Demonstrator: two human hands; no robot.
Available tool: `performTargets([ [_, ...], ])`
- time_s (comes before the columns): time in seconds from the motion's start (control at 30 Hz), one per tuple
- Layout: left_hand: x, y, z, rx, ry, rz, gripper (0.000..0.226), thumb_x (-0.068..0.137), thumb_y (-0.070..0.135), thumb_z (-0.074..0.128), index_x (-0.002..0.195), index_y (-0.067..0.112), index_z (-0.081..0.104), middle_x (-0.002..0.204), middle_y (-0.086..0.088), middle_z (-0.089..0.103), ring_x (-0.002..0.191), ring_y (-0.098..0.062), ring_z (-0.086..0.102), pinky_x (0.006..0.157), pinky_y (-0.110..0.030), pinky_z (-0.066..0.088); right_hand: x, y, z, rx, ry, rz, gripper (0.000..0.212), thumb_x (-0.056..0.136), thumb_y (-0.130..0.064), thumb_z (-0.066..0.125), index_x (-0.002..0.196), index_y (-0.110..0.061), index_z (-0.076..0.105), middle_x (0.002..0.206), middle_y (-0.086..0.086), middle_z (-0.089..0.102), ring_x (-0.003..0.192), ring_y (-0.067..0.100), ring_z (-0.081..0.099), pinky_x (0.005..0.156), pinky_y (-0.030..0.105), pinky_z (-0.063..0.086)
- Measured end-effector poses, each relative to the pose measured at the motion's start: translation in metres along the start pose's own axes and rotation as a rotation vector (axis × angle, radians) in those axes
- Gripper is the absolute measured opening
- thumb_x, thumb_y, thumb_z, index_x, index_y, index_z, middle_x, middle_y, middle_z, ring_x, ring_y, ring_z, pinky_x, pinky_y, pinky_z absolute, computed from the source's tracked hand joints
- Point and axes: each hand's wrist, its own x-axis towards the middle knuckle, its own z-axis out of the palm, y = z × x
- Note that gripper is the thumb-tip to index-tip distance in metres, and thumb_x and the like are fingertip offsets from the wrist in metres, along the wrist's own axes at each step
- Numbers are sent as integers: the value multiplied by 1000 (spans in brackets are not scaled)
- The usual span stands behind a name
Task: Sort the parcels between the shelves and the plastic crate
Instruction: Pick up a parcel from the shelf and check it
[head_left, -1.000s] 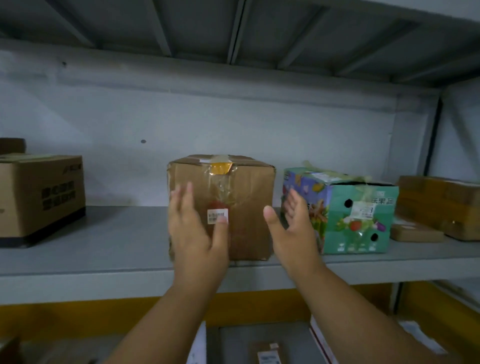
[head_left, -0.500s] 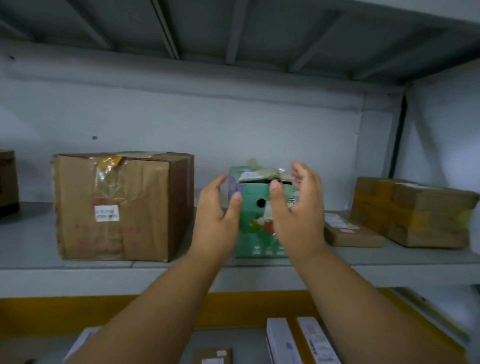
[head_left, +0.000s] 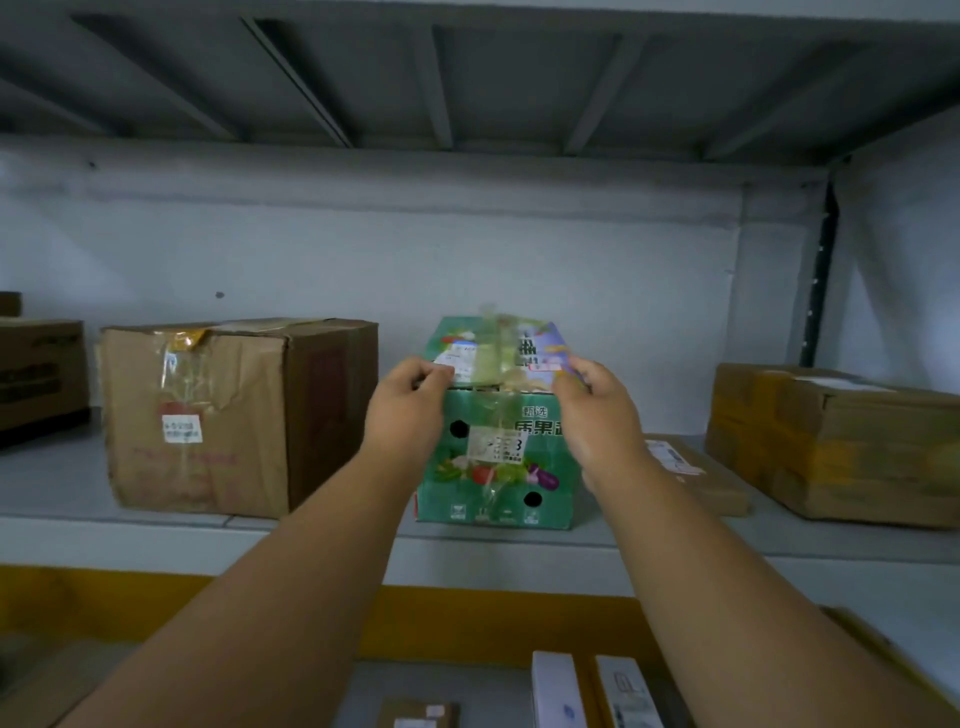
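A green printed fruit box (head_left: 493, 467) with round holes and a white label stands on the grey shelf (head_left: 208, 535), its taped top facing me. My left hand (head_left: 410, 410) grips the box's upper left front edge, fingers curled over the top. My right hand (head_left: 597, 415) grips the upper right edge the same way. A worn brown cardboard box (head_left: 208, 421) with tape and a small white label stands just left of the green box.
A flat brown parcel (head_left: 696, 478) lies right of the green box, and a stack of brown cartons (head_left: 841, 441) sits further right. A dark carton (head_left: 41, 374) is at the far left. Below the yellow beam, small parcels (head_left: 556, 691) lie on a lower shelf.
My hands left the brown box, moved right to the green box and closed on its top edges. The view shifted right and closer.
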Motion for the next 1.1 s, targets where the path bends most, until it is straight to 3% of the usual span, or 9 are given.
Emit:
performTargets([
  [0.1, -16, -4, -16, -188, -93, -9, 17, 92, 16, 65, 88, 32, 70, 108, -4, 71, 88, -28, 66, 83, -59, 58, -17, -2, -10, 41, -1, -8, 18, 95, -24, 57, 112, -20, 60, 91, -7, 64, 73, 9, 56, 56, 21, 37],
  [0.23, -37, 1, -39, -403, -228, -98, 79, 91, -8, 59, 152, 35, 34, 135, 2, 59, 114, -25, 64, 90, -48, 56, -43, -8, -25, 73, -93, 21, 18, 90, -22, 60, 103, -12, 68, 90, 3, 68, 79, 21, 59, 67, 33, 42],
  [0.3, -50, 8, -48, -390, -321, -190, 62, 93, 0, 61, 146, 28, 45, 124, -2, 69, 103, -25, 71, 80, -40, 59, -56, -15, -28, 108, -135, 79, 22, 90, -24, 66, 112, -21, 62, 102, -3, 70, 92, 19, 66, 83, 38, 52],
  [0.4, -66, 11, -62, -269, -355, -175, 36, 98, 22, 64, 132, 31, 58, 118, -3, 74, 103, -24, 72, 92, -48, 57, -80, -22, -31, 153, -168, 77, 34, 91, -19, 72, 119, -23, 53, 110, -4, 67, 98, 19, 68, 92, 44, 55],
  [0.6, -109, 11, -99, -61, -337, 170, 49, 98, 26, 63, 133, 54, 46, 123, 17, 67, 111, -9, 67, 94, -39, 57, -129, -25, -40, 261, -158, 60, 39, 83, -18, 82, 110, -21, 56, 116, 5, 69, 105, 20, 68, 93, 42, 57],
  [0.73, -125, 16, -108, 151, -286, 369, 76, 92, 38, 68, 155, 42, 26, 152, 14, 44, 139, -11, 45, 108, -48, 47, -142, -41, -43, 248, -149, 104, 100, 55, -70, 82, 134, -18, 48, 135, -3, 57, 123, 23, 59, 104, 47, 49],
  [0.83, -133, 23, -109, 361, -200, 559, 86, 90, 42, 69, 159, 32, 18, 164, 13, 22, 150, -2, 15, 122, -40, 29, -142, -43, -39, 266, -115, 87, 127, 37, -83, 83, 139, -21, 40, 146, 0, 46, 134, 25, 49, 109, 54, 44],
  [0.93, -144, 28, -117, 462, -151, 638, 91, 90, 35, 71, 160, 25, 14, 165, 9, 21, 147, 2, 10, 121, -31, 22, -152, -50, -32, 267, -93, 90, 96, 46, -65, 80, 119, -19, 37, 120, 1, 38, 119, 24, 49, 106, 47, 44],
  [1.1, -152, 31, -133, 533, -180, 645, 96, 85, 33, 78, 159, 26, 18, 161, 5, 31, 146, -15, 28, 119, -40, 34, -162, -42, -24, 486, -50, 65, 67, 79, -17, 80, 134, -15, 42, 120, -7, 50, 118, 17, 53, 89, 35, 51],
])
